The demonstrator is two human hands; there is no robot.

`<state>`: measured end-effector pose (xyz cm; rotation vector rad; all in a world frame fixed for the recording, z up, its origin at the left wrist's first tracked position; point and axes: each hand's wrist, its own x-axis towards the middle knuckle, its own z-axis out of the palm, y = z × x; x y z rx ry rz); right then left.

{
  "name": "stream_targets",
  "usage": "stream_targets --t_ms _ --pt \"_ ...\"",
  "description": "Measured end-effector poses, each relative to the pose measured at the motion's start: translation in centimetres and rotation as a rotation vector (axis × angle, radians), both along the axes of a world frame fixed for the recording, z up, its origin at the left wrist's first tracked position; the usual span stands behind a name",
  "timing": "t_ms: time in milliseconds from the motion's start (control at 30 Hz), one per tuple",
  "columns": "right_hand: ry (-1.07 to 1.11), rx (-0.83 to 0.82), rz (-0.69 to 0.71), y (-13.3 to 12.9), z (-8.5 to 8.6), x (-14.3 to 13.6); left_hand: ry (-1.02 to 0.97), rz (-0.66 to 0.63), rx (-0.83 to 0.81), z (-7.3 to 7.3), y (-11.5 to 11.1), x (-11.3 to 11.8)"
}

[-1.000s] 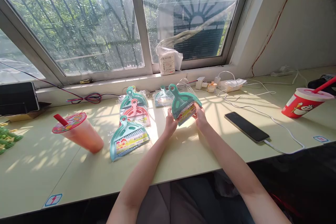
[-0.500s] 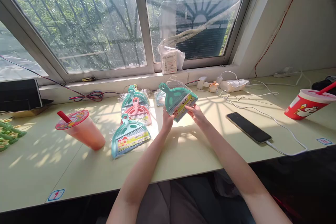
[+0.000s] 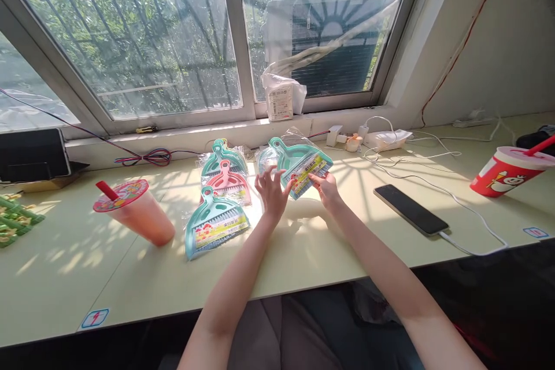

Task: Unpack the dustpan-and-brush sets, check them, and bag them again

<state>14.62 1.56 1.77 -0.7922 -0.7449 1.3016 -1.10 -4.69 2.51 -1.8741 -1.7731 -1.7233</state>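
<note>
A teal dustpan-and-brush set (image 3: 299, 159) in clear wrapping is tilted above the table, its handle toward the upper left. My right hand (image 3: 327, 189) pinches its lower right edge. Beside its lower left edge, my left hand (image 3: 273, 192) has its fingers spread, the thumb close to the label; whether it touches is unclear. To the left lie more wrapped sets: a teal one (image 3: 217, 225) in front, a pink one (image 3: 225, 182) behind it and another teal one (image 3: 223, 159) at the back. Another wrapped item (image 3: 266, 159) lies partly hidden behind the held set.
A cup of orange drink (image 3: 141, 214) leans at the left, near a dark tablet (image 3: 34, 155). On the right are a phone (image 3: 410, 209) on a white cable and a red cup (image 3: 505, 173). A wrapped package (image 3: 281, 101) sits on the sill.
My left hand has let go of the set's left edge and spread its fingers. The set has shifted slightly right and tilted flatter in my right hand.
</note>
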Motion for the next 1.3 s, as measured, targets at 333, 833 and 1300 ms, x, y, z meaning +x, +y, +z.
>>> stream_targets --t_ms 333,833,1300 --pt "-0.097 0.013 -0.015 -0.9 0.0 -0.8 0.386 0.196 -0.045 -0.5 0.3 0.2" --pt "-0.134 0.033 -0.044 -1.6 -0.3 -1.9 0.641 0.135 -0.099 0.4 -0.2 -0.1" --pt "-0.150 -0.023 -0.183 -1.5 -0.9 -1.6 0.854 0.205 -0.111 -0.7 1.1 -0.6"
